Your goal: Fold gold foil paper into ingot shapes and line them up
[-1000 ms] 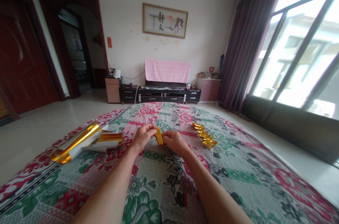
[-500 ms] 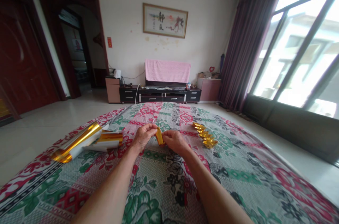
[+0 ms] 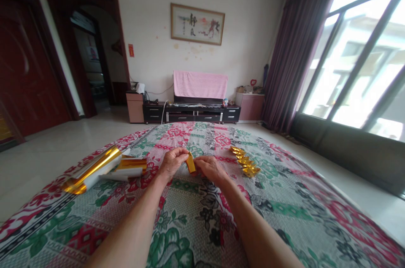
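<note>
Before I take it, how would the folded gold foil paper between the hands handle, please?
Probably light and thin: the left hand and right hand pinch the gold foil paper. Its shiny face likely slips and creases easily.

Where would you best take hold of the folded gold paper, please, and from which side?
Take the folded gold paper by its two flat faces, coming in from left and right. It is a thin strip, tilted on edge above the patterned cloth, so a pinch across its thickness suits it. The left hand and right hand both pinch it so.
</note>
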A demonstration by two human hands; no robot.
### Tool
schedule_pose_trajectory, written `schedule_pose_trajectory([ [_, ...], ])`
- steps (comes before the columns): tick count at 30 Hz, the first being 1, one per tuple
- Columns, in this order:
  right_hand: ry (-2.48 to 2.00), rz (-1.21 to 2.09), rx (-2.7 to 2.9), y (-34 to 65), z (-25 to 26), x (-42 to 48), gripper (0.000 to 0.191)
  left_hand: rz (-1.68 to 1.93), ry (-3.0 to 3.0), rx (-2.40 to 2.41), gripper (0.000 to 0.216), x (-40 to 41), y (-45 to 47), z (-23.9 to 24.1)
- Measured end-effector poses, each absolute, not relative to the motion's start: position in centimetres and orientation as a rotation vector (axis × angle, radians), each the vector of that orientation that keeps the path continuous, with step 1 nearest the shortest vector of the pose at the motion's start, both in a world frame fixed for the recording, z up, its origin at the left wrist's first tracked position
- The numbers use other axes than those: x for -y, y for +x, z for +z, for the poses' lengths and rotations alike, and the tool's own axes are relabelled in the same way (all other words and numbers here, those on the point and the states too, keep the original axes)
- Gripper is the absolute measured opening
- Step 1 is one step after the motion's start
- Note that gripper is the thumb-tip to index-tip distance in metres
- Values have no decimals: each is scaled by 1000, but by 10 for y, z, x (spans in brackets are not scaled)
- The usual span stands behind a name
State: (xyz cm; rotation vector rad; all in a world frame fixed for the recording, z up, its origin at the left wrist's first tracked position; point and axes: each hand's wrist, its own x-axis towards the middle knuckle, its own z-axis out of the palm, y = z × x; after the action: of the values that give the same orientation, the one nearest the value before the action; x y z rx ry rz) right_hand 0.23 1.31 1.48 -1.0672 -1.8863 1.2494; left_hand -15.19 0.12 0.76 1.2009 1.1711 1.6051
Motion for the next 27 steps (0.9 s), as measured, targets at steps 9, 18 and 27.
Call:
schedule_pose_trajectory([
  [9, -1115, 1179, 1891, 2, 28, -2, 28, 1595, 1232, -1179, 20, -1, -153, 6],
  [18, -1121, 1202, 1842, -1, 25, -4, 13, 1615, 1218, -1155, 19, -3, -153, 4],
  [27, -888, 1152, 1687, -5, 2, -14, 16, 1390, 1194, -1082, 42, 8, -149, 12],
])
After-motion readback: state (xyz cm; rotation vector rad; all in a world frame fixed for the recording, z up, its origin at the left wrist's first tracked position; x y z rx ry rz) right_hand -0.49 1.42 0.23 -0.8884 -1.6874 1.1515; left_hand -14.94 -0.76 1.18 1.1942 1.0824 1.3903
